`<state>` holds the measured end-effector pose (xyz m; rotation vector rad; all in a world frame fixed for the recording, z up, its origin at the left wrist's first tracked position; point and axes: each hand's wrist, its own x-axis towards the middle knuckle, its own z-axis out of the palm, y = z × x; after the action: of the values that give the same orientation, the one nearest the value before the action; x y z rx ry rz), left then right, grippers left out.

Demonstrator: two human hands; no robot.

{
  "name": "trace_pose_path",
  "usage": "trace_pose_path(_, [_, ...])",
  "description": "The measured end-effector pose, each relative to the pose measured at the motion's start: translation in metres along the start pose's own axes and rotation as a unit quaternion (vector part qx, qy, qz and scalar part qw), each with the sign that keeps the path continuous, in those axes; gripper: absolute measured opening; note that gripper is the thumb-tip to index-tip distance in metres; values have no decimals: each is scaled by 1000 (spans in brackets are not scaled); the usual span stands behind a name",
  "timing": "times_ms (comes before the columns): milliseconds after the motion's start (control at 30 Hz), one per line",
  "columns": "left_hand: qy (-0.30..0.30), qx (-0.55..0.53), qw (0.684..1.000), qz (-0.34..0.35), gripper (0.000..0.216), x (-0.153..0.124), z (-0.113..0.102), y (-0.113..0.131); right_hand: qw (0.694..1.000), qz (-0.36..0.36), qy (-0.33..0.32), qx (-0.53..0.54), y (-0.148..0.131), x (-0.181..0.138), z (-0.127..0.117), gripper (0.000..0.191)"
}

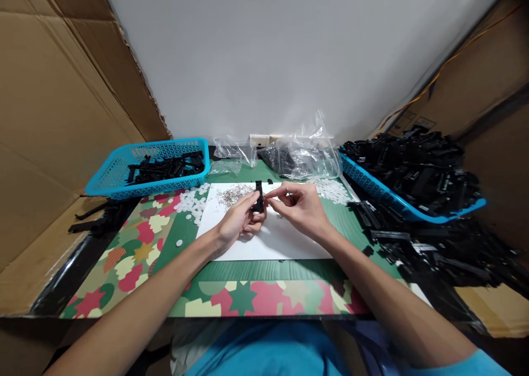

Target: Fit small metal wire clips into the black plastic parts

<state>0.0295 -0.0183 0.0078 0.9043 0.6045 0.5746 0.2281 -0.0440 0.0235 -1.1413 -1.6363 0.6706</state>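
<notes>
My left hand [243,215] is closed around a small black plastic part [259,195], which stands upright between thumb and fingers above a white sheet [268,249]. Close on its right side, my right hand [301,205] has thumb and forefinger pinched together, the tips almost at the part. Whatever lies in that pinch is too small to make out. Behind my left hand, a heap of tiny metal pieces [233,195] is spread on the sheet. White round discs [190,202] lie left of the sheet, and more white discs [330,191] lie to its right.
At the back left stands a blue basket [111,191] with black parts. A second blue basket [372,187], heaped with black parts, is on the right, with loose black parts [438,254] before it. Clear plastic bags [306,155] lie by the wall. Cardboard [61,89] borders the left.
</notes>
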Motion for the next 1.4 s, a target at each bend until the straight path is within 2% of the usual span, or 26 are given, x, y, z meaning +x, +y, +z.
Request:
trace_pose_path(100, [19,12,1000,21,37,-1,2,2,995,-84,-19,-44,-1,-2,1,10])
trace_pose_path(233, [15,26,999,32,40,0,1,4,990,-119,-54,-61,2,-3,2,14])
trace_pose_path(467, [8,63,997,42,44,-1,-2,2,990,-107,-75,-51,4,-2,3,12])
trace_pose_path(700, [8,92,993,69,42,-4,-1,3,994,-42,-98,23,0,-2,0,13])
trace_pose_path(1033, [4,106,991,83,50,-7,2,4,991,3,-101,89,8,-2,0,16])
trace_pose_path(1400, [-16,92,990,104,54,-10,7,5,993,-29,-96,63,6,-2,-1,14])
